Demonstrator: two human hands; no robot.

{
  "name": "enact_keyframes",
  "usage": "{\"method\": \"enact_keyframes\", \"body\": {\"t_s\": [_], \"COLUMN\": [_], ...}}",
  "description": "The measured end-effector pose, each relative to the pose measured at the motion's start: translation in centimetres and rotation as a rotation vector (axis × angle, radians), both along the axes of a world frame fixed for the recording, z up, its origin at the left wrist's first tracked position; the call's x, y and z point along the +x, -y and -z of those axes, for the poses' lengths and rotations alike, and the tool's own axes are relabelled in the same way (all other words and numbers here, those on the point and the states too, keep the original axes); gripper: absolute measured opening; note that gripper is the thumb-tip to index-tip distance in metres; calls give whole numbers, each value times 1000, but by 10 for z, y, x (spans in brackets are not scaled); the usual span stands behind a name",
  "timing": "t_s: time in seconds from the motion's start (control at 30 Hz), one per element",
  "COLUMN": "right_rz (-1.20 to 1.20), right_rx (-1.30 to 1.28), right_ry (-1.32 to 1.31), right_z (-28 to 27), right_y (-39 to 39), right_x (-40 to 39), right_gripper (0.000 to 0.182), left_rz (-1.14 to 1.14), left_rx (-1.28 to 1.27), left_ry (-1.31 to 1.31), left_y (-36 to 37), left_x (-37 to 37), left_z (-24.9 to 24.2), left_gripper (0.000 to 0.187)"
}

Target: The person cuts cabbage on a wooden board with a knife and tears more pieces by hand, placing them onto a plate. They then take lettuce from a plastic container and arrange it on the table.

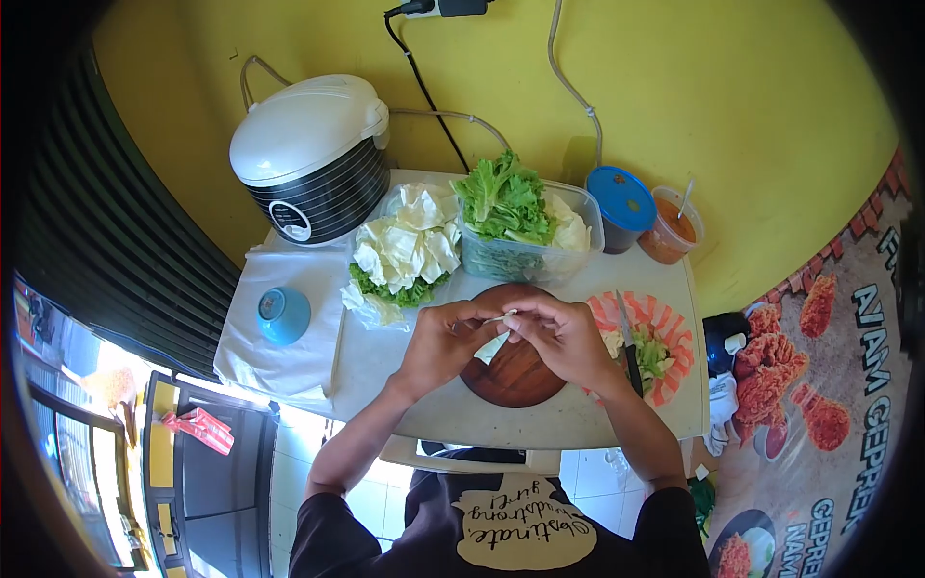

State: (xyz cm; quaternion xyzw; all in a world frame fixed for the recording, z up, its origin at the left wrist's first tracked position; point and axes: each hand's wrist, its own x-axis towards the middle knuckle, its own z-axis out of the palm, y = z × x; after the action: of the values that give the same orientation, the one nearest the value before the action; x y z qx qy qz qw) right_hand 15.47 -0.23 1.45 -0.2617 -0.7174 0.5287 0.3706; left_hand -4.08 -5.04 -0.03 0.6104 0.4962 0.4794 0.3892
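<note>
Over the round wooden cutting board [517, 387], my left hand [445, 339] and my right hand [561, 339] meet, fingertips pinched together. Between them is a small pale piece of cabbage leaf [491, 349], its lower part hanging down above the board. Both hands are closed on it, and my fingers partly hide its upper end. Close to my right wrist, a knife [630, 349] with a black handle lies across a pink-and-white plate [686, 339]. Chopped greens [654, 358] sit on that plate.
Behind the board are cabbage leaves [409, 250] piled on lettuce, and a clear container [586, 258] of lettuce and cabbage. A blue-lidded tub [621, 197] and a tub of orange sauce [670, 231] stand right. Left are a rice cooker [313, 173] and blue bowl [283, 316].
</note>
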Motion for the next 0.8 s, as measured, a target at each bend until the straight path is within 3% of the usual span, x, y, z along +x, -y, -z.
{"method": "enact_keyframes", "body": {"t_s": [0.1,0.2,0.3,0.37,0.5,0.57,0.67,0.8], "right_rz": [45,52,177,243,282,201,92,214], "right_rx": [80,-55,87,103,111,153,208,288], "right_ry": [100,-23,-15,-59,-40,76,237,281], "right_z": [8,15,19,25,29,26,21,10], "right_y": [2,5,16,20,23,20,14,5], "right_x": [5,3,-2,-2,2,11,28,54], "right_gripper": [20,17,13,11,11,10,9,10], "left_rz": [-6,26,9,-13,-24,83,182,116], "left_rx": [41,-89,-99,-255,-273,-74,-139,-178], "left_ry": [-45,151,292,366,369,150,-4,58], "left_y": [5,7,4,6,4,1,0,3], "left_x": [5,11,19,23,26,21,15,18], "left_z": [-3,-2,9,6,16,23,21,32], "left_gripper": [17,16,16,16,17,18,20,21]}}
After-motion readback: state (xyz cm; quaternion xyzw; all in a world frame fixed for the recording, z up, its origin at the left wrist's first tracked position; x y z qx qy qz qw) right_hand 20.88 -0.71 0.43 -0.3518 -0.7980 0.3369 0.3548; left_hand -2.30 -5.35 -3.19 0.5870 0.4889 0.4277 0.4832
